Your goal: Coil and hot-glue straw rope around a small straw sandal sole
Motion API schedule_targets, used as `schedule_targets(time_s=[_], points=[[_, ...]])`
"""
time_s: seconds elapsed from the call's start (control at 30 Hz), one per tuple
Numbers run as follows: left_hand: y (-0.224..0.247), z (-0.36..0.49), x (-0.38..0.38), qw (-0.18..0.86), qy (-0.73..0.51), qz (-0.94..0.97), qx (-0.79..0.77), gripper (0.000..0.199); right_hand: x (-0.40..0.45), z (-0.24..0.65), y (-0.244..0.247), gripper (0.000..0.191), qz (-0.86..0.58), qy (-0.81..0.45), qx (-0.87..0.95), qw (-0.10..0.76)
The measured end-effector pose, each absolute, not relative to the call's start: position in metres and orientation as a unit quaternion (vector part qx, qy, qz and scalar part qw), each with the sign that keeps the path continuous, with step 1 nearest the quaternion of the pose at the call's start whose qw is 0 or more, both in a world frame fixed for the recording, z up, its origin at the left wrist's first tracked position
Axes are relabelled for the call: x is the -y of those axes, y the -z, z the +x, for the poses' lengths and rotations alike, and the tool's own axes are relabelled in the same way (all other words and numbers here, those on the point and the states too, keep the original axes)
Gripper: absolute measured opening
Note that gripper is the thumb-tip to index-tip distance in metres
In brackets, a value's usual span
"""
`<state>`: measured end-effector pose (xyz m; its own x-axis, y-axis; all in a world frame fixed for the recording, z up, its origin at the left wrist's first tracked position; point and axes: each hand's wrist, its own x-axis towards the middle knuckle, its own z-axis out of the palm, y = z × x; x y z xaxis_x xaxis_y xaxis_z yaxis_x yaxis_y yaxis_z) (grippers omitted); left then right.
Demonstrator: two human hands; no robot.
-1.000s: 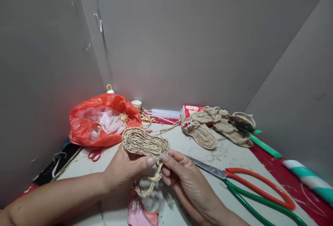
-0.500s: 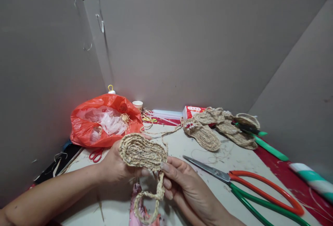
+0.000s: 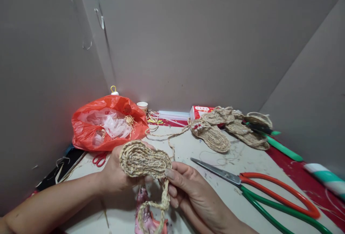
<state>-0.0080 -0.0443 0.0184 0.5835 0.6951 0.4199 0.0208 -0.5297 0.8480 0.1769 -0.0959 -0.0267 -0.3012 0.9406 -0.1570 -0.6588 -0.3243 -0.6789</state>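
A sole-shaped piece of braided straw (image 3: 144, 160) is held up over the table in the lower middle of the head view. My left hand (image 3: 115, 171) is closed round its left end from behind, fingers mostly hidden. The thumb and fingers of my right hand (image 3: 185, 185) pinch its right end. From there a straw braid (image 3: 165, 198) hangs down in a loop in front of a pink object (image 3: 147, 216). Another thin cord (image 3: 172, 144) runs from the piece back across the table (image 3: 188, 147).
Large scissors (image 3: 239, 180) with orange and green handles lie at the right. Braided soles (image 3: 211, 135) are piled behind them, by a red box (image 3: 199, 111). A red plastic bag (image 3: 88, 133), small red scissors (image 3: 99, 159) and a paper cup (image 3: 142, 106) are at the left and back.
The sole piece has shifted slightly left and tilted a little, with both hands still on it. The view has moved slightly, so the large scissors appear farther right.
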Motion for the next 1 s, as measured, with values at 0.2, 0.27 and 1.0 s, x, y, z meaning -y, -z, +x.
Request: schedule_targets(time_s=[0.2,0.27,1.0], points=[[-0.020,-0.006,0.043,0.484,-0.361,0.765,-0.225,0.045,0.094,0.177,0.024,0.032,-0.279,-0.758,0.260,0.529],[-0.020,-0.007,0.040,0.510,-0.317,0.770,-0.214,0.043,0.091,0.181,0.024,0.032,-0.289,-0.738,0.275,0.545],[-0.031,-0.013,0.024,0.721,-0.374,0.452,-0.369,0.050,0.090,0.220,0.027,0.025,-0.361,0.064,0.776,0.513]])
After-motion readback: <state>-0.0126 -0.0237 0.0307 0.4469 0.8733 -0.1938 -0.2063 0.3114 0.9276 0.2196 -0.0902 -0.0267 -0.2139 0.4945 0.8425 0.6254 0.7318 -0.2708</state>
